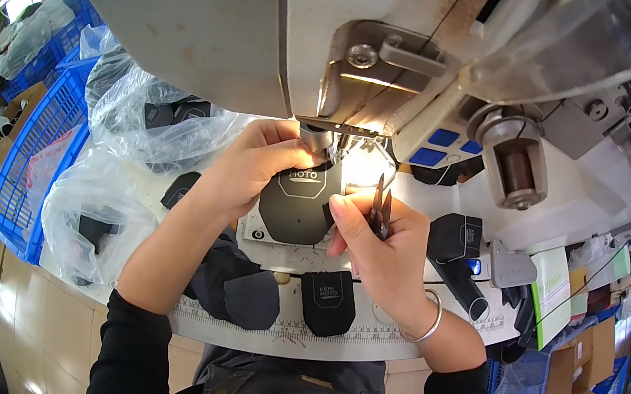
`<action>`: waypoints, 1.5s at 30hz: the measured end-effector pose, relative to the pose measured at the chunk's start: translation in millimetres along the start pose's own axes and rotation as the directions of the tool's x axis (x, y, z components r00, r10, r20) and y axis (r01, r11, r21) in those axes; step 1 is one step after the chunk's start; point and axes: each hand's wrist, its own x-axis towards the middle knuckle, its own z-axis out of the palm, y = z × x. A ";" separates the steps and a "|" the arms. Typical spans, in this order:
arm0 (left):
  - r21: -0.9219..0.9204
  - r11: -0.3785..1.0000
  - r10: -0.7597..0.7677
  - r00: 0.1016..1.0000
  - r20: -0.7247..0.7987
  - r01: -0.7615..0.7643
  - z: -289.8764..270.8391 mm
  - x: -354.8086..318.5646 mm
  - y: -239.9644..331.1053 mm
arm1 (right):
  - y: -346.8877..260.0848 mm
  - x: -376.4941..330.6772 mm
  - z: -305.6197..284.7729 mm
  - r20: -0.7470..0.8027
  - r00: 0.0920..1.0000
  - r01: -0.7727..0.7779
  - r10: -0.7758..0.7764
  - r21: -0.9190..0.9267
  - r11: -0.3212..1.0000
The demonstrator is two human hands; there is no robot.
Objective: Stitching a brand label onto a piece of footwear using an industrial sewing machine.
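Observation:
A black fabric piece [295, 219] with cut corners and pale printing lies flat under the presser foot [333, 149] of a sewing machine [195, 21]. My left hand [254, 167] grips its upper left edge, fingertips close by the foot. In my right hand [389, 250], at the piece's right edge, are dark thread snips [381, 211], blades pointing up and away from me. The right thumb rests at or just over the fabric; contact is hard to tell. Nearer me lie another printed black piece [327, 304] and a plain dark grey one [251, 300].
Clear plastic bags [105, 197] with dark pieces sit left, beside a blue crate [32, 160]. More black pieces [455, 237] lie right of my right hand. A thread spool [518, 175] hangs at the machine's right. A ruler strip [286, 328] runs along the table's front edge.

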 end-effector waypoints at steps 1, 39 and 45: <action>-0.010 1.000 -0.003 1.000 0.009 0.004 -0.1 0.3 0.2 | -0.1 -0.1 0.0 -0.001 1.000 -0.001 0.001 0.000 1.000; 0.167 0.966 -0.201 0.980 0.000 0.198 10.5 -34.7 10.8 | 9.4 -6.4 -7.7 0.148 0.983 -0.141 0.107 0.246 0.959; 0.174 0.965 -0.196 0.980 -0.007 0.195 11.6 -34.1 10.1 | 9.1 -6.8 -8.9 0.197 0.973 -0.176 0.123 0.279 0.944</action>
